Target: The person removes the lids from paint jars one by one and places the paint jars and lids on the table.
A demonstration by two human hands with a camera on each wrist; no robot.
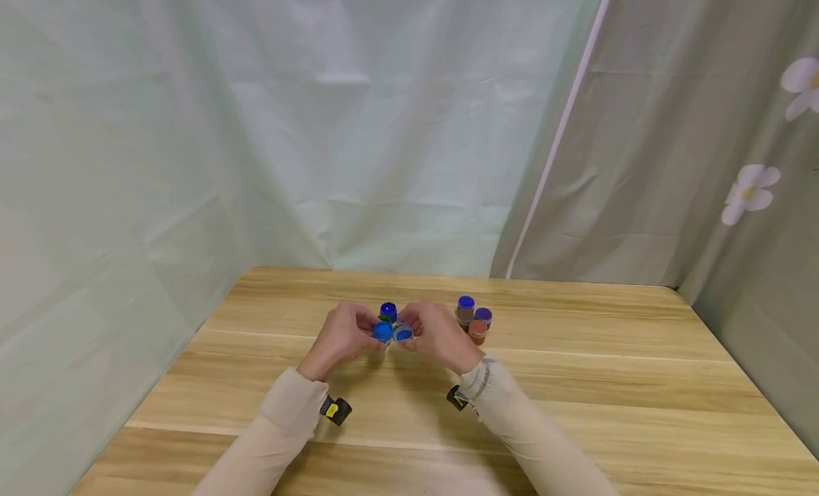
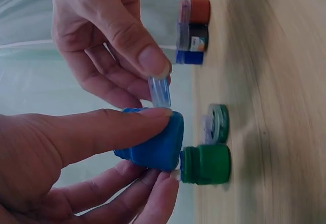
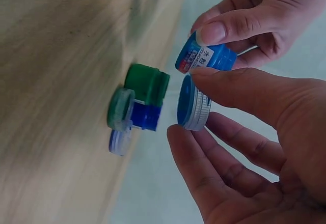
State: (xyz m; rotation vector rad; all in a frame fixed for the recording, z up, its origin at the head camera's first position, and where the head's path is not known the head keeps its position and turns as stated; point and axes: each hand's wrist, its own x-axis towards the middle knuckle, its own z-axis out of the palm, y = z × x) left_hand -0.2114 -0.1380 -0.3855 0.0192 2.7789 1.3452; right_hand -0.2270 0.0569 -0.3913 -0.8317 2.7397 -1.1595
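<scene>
My left hand grips a small jar of bright blue paint between thumb and fingers; a white label with print shows on its side in the right wrist view. My right hand pinches a clear ridged screw lid, smeared blue inside, by its rim. Lid and jar are apart but side by side, the jar's mouth uncovered. Below the hands a green paint jar stands on the table beside a green-stained lid. A dark blue jar sits close by, with another clear lid.
To the right of my right hand stands a cluster of lidded paint jars: a blue one, a dark brown one, a purple one and a rust-red one. Curtains hang behind the wooden table.
</scene>
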